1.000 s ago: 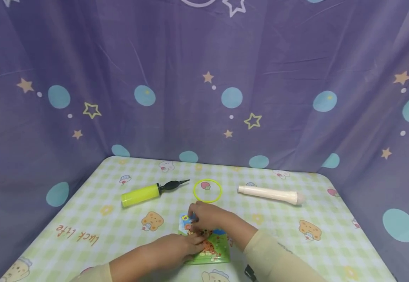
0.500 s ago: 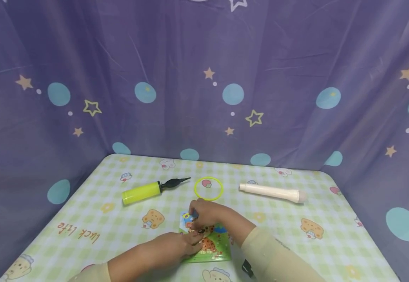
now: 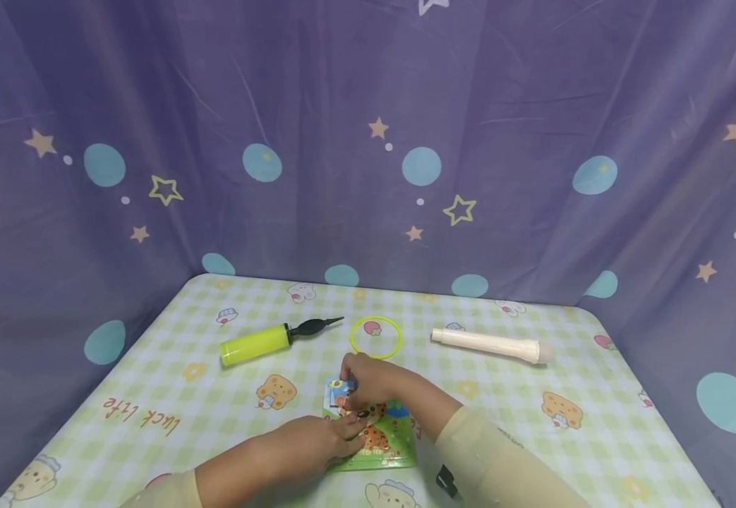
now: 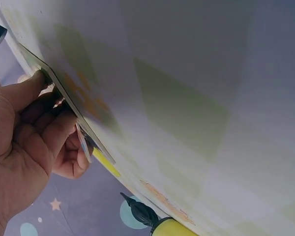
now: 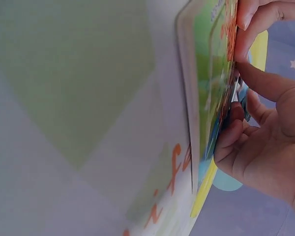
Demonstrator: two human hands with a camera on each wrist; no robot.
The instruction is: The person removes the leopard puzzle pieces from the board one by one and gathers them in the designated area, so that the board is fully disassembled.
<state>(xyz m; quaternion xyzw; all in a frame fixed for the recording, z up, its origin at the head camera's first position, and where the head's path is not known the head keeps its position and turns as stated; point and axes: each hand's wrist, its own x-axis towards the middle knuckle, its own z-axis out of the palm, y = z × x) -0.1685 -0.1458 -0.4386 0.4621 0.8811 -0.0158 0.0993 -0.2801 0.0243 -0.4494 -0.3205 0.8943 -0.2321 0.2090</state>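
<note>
A jigsaw puzzle (image 3: 396, 443) with a spotted cartoon animal on green and blue lies flat on the table in front of me. My left hand (image 3: 313, 446) rests on it from the left, fingers stretched over the picture. Reaching in from the right, my right hand (image 3: 372, 381) pinches a blue puzzle piece (image 3: 342, 389) at the far left corner. This piece (image 4: 83, 142) stands tilted up from the board (image 4: 73, 101) in the left wrist view. The right wrist view shows the right hand (image 5: 270, 128) with bent fingers at the puzzle's surface (image 5: 209, 83).
A yellow hand pump (image 3: 256, 344) with a black nozzle lies at the back left. Behind the puzzle lies a yellow ring (image 3: 352, 343). A whitish stick (image 3: 488, 344) with a rounded end is at the back right. A purple curtain (image 3: 317, 233) hangs beyond the table.
The blue corner piece has come up from the board under my right fingers, baring a pale strip beside it. My left hand stays put. The head view has tipped down slightly.
</note>
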